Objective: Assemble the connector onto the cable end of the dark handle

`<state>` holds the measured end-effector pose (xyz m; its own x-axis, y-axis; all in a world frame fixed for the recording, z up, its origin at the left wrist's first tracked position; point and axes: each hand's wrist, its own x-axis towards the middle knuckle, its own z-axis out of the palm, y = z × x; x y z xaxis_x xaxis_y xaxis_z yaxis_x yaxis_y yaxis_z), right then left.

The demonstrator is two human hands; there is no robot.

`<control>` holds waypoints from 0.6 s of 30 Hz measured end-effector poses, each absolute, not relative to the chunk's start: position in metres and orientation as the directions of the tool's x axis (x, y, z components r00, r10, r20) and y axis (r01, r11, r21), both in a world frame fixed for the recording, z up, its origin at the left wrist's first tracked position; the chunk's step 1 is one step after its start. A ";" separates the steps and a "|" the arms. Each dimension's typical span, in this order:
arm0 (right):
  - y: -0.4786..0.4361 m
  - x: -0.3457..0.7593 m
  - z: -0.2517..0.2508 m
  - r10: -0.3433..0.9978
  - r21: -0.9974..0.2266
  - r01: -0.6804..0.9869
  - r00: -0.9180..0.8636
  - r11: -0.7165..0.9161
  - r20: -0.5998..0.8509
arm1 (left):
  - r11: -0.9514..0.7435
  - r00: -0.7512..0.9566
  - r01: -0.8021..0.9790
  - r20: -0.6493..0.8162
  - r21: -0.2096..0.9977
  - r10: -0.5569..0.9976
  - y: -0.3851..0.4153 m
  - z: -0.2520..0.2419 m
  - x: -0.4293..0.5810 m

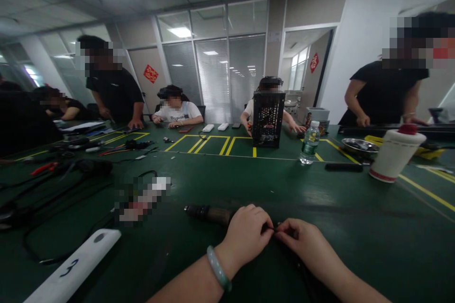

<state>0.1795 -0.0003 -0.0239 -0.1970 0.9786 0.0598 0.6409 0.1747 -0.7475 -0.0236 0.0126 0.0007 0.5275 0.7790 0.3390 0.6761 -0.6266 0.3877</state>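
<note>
Close in front of me, my left hand (247, 229), with a pale green bangle (218, 270) at its wrist, is closed in a pinch. My right hand (305, 241) pinches too, and the fingertips of both hands nearly meet at a small dark piece too tiny to name. A dark, tube-shaped tool (209, 214), which looks like an electric screwdriver, lies on the green table (213, 177). Its narrow tip points left, and its rear end is hidden behind my left hand. Something dark, perhaps a cord, runs below my right hand.
A white bar marked 3 (76, 267) lies at front left, with black cables and tools (88, 168) beyond. A water bottle (310, 144), white tumbler (396, 156) and metal bowl (359, 147) stand at right. Several people work around the table, one behind a black computer case (268, 120).
</note>
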 end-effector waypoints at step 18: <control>0.004 0.182 -0.031 0.972 -0.758 0.623 -0.228 0.194 0.061 | -0.613 0.527 0.711 0.317 0.343 0.788 0.018 -0.004 -0.024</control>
